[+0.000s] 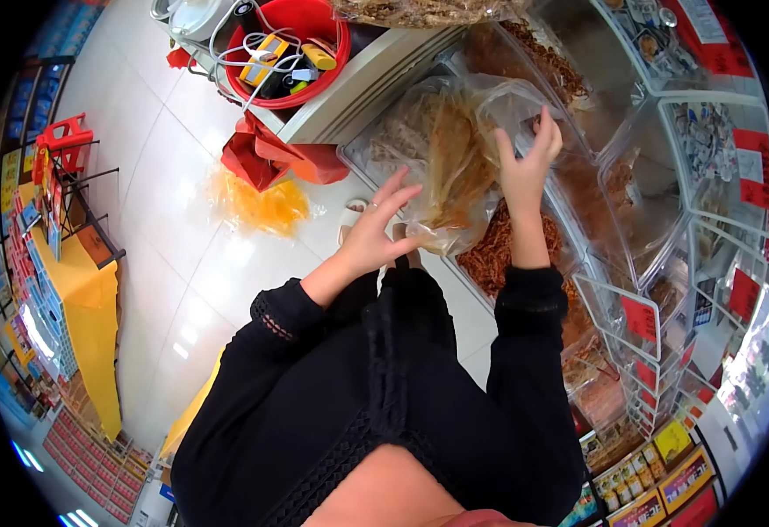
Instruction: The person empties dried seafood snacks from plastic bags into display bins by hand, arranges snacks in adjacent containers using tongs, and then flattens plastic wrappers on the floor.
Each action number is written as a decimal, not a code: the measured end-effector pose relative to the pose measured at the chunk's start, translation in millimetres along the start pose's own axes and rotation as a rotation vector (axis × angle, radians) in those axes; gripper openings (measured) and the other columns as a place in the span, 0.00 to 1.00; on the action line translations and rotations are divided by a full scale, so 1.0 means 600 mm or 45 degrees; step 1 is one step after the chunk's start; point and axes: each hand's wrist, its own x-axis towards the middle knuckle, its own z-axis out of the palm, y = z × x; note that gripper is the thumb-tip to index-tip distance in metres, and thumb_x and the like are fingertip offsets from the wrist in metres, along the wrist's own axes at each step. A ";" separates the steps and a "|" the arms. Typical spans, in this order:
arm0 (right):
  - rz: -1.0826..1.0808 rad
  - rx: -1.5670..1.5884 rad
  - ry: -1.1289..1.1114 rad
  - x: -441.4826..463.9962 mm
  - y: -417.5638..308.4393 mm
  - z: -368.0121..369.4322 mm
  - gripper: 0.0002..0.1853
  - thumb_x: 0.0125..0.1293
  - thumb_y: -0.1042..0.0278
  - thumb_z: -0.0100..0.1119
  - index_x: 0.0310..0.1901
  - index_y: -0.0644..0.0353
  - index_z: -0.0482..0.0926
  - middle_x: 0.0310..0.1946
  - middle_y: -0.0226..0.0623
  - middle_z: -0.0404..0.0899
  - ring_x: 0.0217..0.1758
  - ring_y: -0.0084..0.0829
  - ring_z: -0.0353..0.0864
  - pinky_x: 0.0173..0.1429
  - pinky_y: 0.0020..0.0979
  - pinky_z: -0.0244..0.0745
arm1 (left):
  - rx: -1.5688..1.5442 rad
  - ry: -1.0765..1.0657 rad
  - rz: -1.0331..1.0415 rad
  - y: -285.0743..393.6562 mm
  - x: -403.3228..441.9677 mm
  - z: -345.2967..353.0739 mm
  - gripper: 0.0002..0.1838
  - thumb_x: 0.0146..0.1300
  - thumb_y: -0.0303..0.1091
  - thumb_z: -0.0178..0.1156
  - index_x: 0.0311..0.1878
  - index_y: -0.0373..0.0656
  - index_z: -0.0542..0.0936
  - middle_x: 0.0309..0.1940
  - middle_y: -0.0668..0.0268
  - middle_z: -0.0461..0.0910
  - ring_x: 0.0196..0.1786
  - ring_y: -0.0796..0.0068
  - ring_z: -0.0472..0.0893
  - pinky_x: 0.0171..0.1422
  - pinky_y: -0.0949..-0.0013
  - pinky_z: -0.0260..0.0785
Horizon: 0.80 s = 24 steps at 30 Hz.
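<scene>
A clear plastic bag (455,162) with brownish dried food in it lies over the edge of the display bins. My left hand (376,227) is at its near left side, fingers spread, with the fingertips at the plastic. At the bag's right side is my right hand (529,162), raised with thumb and fingers apart. Reddish-brown dried strips (506,255) fill the bin below the bag, close to my right wrist.
A red basket (342,66) with cables and yellow tools stands on a counter (358,88). On the floor lie a yellow plastic bag (266,206) and red bags (270,158). Clear bins (639,202) with red labels line the right. A yellow-draped table (90,325) is at left.
</scene>
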 end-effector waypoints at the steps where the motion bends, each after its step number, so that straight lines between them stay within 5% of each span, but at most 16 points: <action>1: -0.041 -0.022 -0.052 -0.014 -0.008 -0.023 0.32 0.52 0.64 0.60 0.57 0.62 0.59 0.55 0.45 0.54 0.56 0.41 0.59 0.57 0.34 0.59 | 0.003 -0.019 0.032 0.012 0.001 -0.006 0.35 0.45 0.30 0.64 0.59 0.44 0.62 0.64 0.56 0.49 0.62 0.60 0.60 0.59 0.65 0.59; 3: -0.070 0.141 -0.085 -0.051 -0.019 -0.056 0.18 0.57 0.69 0.54 0.50 0.63 0.69 0.51 0.41 0.64 0.54 0.33 0.65 0.56 0.30 0.60 | 0.006 -0.045 0.061 0.021 -0.001 -0.014 0.36 0.45 0.27 0.63 0.60 0.44 0.61 0.64 0.56 0.49 0.64 0.60 0.57 0.61 0.65 0.57; 5: 0.072 0.337 -0.081 -0.095 -0.019 -0.080 0.17 0.59 0.71 0.52 0.50 0.64 0.69 0.50 0.40 0.66 0.53 0.31 0.66 0.56 0.28 0.61 | -0.687 -0.040 0.034 0.022 -0.003 -0.024 0.32 0.54 0.35 0.57 0.61 0.43 0.57 0.65 0.57 0.49 0.65 0.62 0.54 0.65 0.59 0.51; 6: 0.208 0.538 -0.078 -0.116 -0.022 -0.089 0.16 0.60 0.72 0.50 0.50 0.64 0.69 0.49 0.39 0.68 0.52 0.28 0.67 0.55 0.26 0.61 | -0.679 -0.042 0.031 0.030 -0.002 -0.032 0.32 0.54 0.35 0.57 0.61 0.43 0.57 0.65 0.57 0.49 0.65 0.62 0.54 0.65 0.59 0.51; 8: 0.415 0.844 -0.028 -0.146 -0.036 -0.109 0.15 0.61 0.74 0.48 0.51 0.65 0.69 0.48 0.37 0.70 0.51 0.26 0.69 0.54 0.24 0.62 | -1.805 -0.031 -0.179 0.056 0.003 -0.050 0.27 0.62 0.39 0.45 0.63 0.45 0.54 0.64 0.58 0.51 0.66 0.61 0.53 0.67 0.57 0.45; 9: 0.454 0.995 0.015 -0.158 -0.045 -0.115 0.16 0.64 0.69 0.44 0.52 0.66 0.68 0.47 0.39 0.72 0.50 0.29 0.71 0.53 0.27 0.65 | -1.874 -0.070 -0.148 0.067 0.005 -0.058 0.25 0.65 0.41 0.37 0.64 0.46 0.53 0.64 0.59 0.53 0.66 0.61 0.53 0.68 0.56 0.46; 10: 0.452 0.999 0.025 -0.165 -0.052 -0.123 0.16 0.64 0.69 0.44 0.52 0.66 0.68 0.47 0.39 0.72 0.50 0.29 0.71 0.53 0.27 0.65 | -1.867 -0.080 -0.148 0.080 0.005 -0.063 0.25 0.65 0.41 0.37 0.64 0.46 0.53 0.64 0.59 0.53 0.66 0.61 0.53 0.68 0.56 0.46; 13: 0.564 1.823 0.131 -0.183 -0.068 -0.145 0.21 0.66 0.60 0.35 0.53 0.66 0.65 0.47 0.42 0.72 0.49 0.35 0.72 0.51 0.33 0.67 | -1.965 -0.123 -0.179 0.112 0.002 -0.069 0.23 0.64 0.36 0.41 0.62 0.44 0.56 0.62 0.58 0.57 0.65 0.60 0.55 0.67 0.57 0.47; 19: 0.456 1.977 0.182 -0.209 -0.118 -0.159 0.20 0.65 0.60 0.39 0.52 0.65 0.67 0.46 0.41 0.73 0.46 0.35 0.73 0.48 0.33 0.67 | -2.092 -0.346 -0.150 0.137 -0.011 -0.079 0.22 0.64 0.34 0.40 0.62 0.47 0.57 0.61 0.59 0.58 0.64 0.61 0.57 0.66 0.56 0.49; 24: 0.283 2.243 0.193 -0.218 -0.160 -0.196 0.19 0.64 0.59 0.40 0.50 0.60 0.70 0.45 0.39 0.74 0.41 0.32 0.72 0.43 0.32 0.64 | -1.948 -0.334 -0.229 0.153 -0.022 -0.081 0.21 0.60 0.28 0.50 0.58 0.47 0.62 0.50 0.63 0.70 0.53 0.69 0.70 0.55 0.64 0.64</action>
